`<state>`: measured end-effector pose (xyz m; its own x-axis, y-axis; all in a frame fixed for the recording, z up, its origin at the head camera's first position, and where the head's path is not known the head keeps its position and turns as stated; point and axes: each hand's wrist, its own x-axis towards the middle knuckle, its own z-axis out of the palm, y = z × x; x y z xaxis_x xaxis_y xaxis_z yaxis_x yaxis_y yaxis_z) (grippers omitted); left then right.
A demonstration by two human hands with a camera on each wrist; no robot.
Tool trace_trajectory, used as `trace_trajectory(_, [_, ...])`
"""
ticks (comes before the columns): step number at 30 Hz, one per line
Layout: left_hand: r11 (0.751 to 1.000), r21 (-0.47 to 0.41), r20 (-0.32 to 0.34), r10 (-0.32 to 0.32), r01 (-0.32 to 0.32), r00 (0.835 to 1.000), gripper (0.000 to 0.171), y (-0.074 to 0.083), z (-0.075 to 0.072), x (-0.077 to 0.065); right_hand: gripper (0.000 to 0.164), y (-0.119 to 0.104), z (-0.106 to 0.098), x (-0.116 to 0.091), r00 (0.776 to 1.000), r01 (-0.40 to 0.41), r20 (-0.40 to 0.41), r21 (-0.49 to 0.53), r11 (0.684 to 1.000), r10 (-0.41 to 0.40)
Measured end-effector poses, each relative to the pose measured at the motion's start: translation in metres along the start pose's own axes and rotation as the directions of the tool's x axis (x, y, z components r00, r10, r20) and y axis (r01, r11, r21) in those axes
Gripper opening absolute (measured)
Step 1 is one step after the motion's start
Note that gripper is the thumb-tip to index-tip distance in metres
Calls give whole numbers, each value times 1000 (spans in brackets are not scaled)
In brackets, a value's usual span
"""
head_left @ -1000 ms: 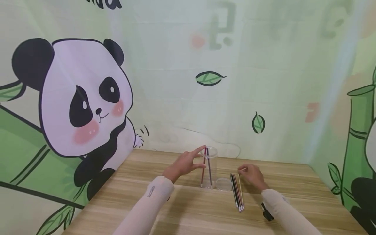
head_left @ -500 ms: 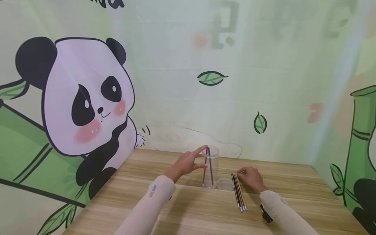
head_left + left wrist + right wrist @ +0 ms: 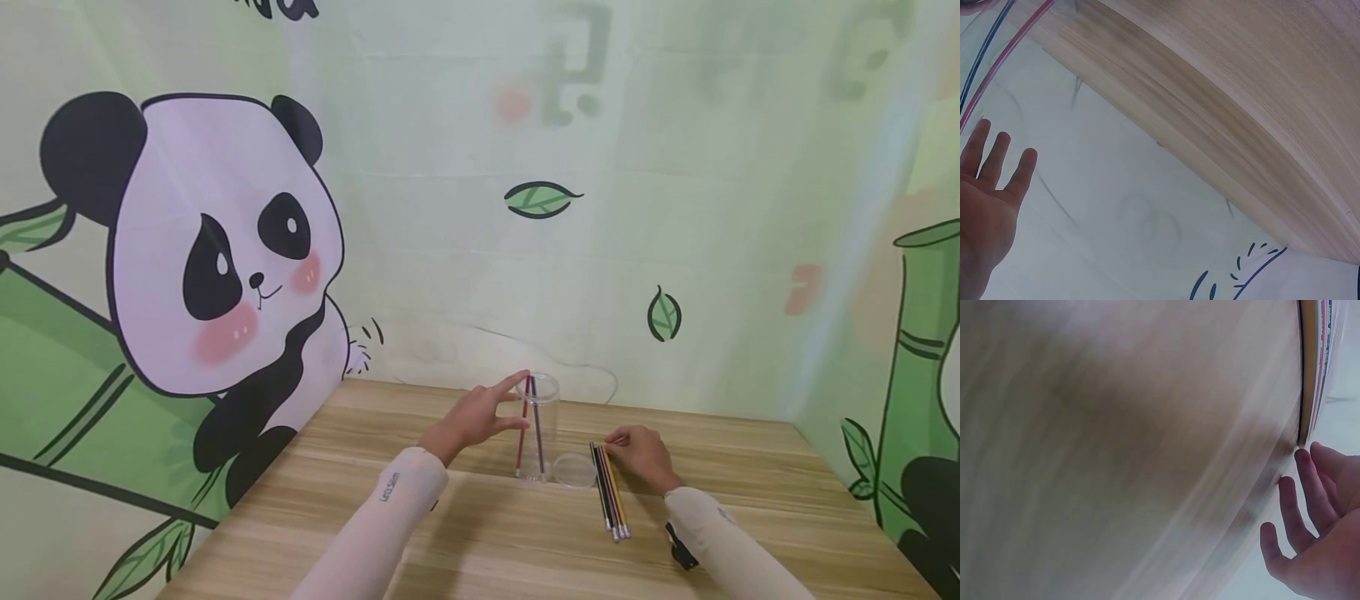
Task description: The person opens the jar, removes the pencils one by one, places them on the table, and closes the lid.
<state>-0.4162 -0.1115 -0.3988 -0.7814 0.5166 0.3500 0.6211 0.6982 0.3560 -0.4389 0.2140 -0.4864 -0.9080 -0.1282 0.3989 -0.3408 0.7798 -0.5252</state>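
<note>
Your pencil bundle (image 3: 609, 502) lies on the wood-grain table (image 3: 517, 546), just right of a clear round lid (image 3: 575, 472). Its slim shafts run side by side, dark ones toward the left and a yellow pencil (image 3: 617, 493) along the right edge, with pale ends pointing your way. Left of the lid stands a clear cylindrical jar (image 3: 552, 433), upright, holding two more: a red pencil (image 3: 522, 437) and a dark blue pencil (image 3: 538, 437), their tops close together near the rim and their lower ends apart.

The cuff of your left sleeve (image 3: 405, 496) reads "Let's Slim". The right wrist view shows lettering along a pale shaft in the bundle, too small to read. Behind the table, a backdrop with a cartoon panda (image 3: 217, 250) carries dark letters cut off at the top.

Your left hand (image 3: 472, 417) is spread wide at the jar, forefinger stretched to the rim and thumb out toward its side. Your right hand (image 3: 643, 456) is narrow, thumb and forefinger pinching the far end of the yellow pencil.
</note>
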Motion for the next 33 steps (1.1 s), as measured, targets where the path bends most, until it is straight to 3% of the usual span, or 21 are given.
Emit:
trace_trajectory(8, [1000, -19, -6, 0, 0, 1000, 85, 1, 0, 1, 12, -1, -11, 1, 999, -30, 15, 5, 1000, 30])
trace_trajectory(19, [999, -31, 8, -13, 14, 1000, 85, 0, 0, 0, 21, -7, -39, 20, 999, 51, -18, 33, 998, -51])
trace_trajectory(25, [1000, -17, 12, -20, 20, 1000, 85, 1, 0, 0, 22, -25, -50, 32, 995, 100, -20, 25, 995, -99])
trace_trajectory(33, [1000, -16, 1, -7, 7, 1000, 85, 1, 0, 1, 23, -57, -63, 45, 994, 106, -15, 25, 994, -105])
